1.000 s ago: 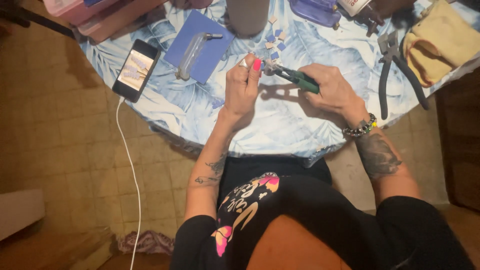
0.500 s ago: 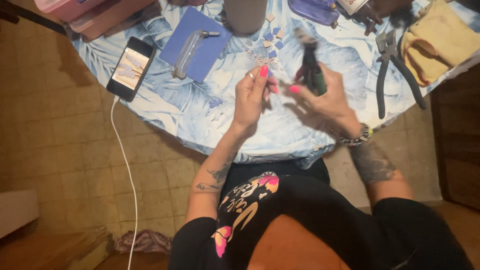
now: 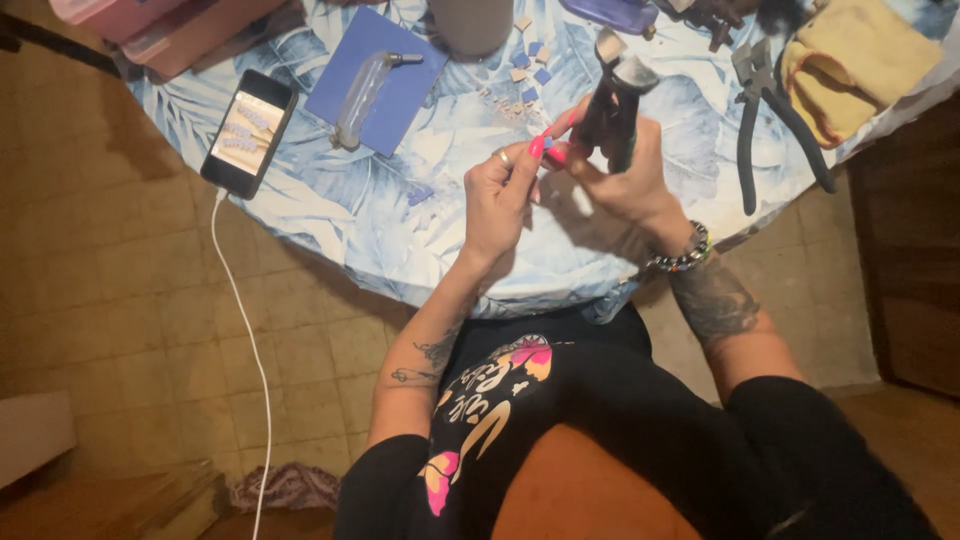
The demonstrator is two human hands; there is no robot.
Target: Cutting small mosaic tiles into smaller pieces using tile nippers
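Note:
My right hand (image 3: 628, 172) grips a pair of dark-handled nippers (image 3: 612, 88), jaws pointing up and away from me. My left hand (image 3: 503, 190) is raised beside it, with pink-nailed fingertips pinching a tiny piece (image 3: 547, 142) close to the tool's handles. Both hands hover above the round table (image 3: 400, 235) with its blue leaf-print cloth. Several small blue and pale tile pieces (image 3: 528, 62) lie scattered on the cloth just beyond my hands.
A phone (image 3: 248, 132) with a white cable (image 3: 243, 330) lies at the table's left edge. A blue card (image 3: 400, 95) bears a clear tube (image 3: 360, 98). Black pliers (image 3: 768, 115) and a yellow cloth (image 3: 860, 62) sit to the right. A grey cup (image 3: 470, 22) stands at the back.
The right hand has swung the nippers from lying sideways to standing upright. Both hands have lifted off the cloth and closed in together.

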